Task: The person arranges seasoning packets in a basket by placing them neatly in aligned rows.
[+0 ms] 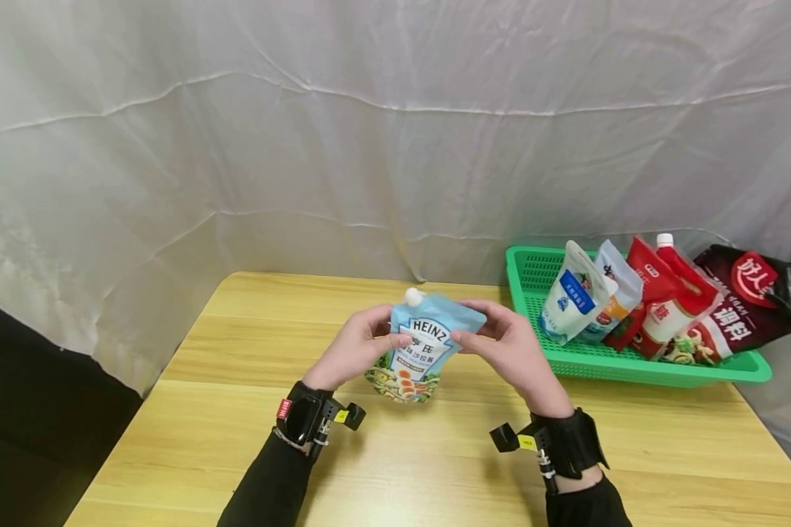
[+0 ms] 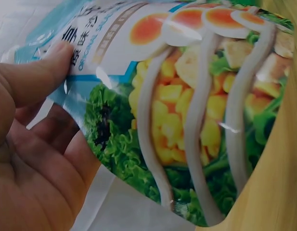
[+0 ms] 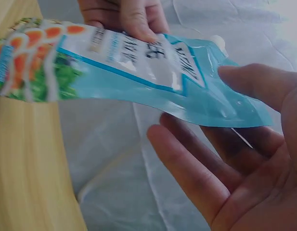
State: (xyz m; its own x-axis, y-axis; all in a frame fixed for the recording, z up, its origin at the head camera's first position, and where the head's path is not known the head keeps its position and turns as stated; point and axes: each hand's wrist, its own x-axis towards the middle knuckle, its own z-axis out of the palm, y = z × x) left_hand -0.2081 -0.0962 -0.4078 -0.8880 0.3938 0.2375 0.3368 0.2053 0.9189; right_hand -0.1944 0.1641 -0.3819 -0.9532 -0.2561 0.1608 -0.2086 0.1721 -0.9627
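Note:
A light blue Heinz salad dressing pouch [image 1: 417, 359] with a white cap is held up over the table between both hands. At its left edge, my left hand [image 1: 362, 344] pinches it, thumb on the front by the lettering and fingers behind. My right hand [image 1: 504, 344] grips the upper right corner, its thumb at the front and its fingers at the back. The left wrist view has the printed egg, corn and lettuce part of the pouch [image 2: 187, 110] close up. In the right wrist view the pouch [image 3: 153, 72] lies aslant, between the right thumb and fingers.
At the right, a green plastic basket [image 1: 633, 372] holds several seasoning packs, among them a white pouch [image 1: 570, 300], red pouches and a black and red bag [image 1: 745, 300]. Beneath is a wooden table [image 1: 250, 410]; a pale cloth [image 1: 369, 146] hangs behind it.

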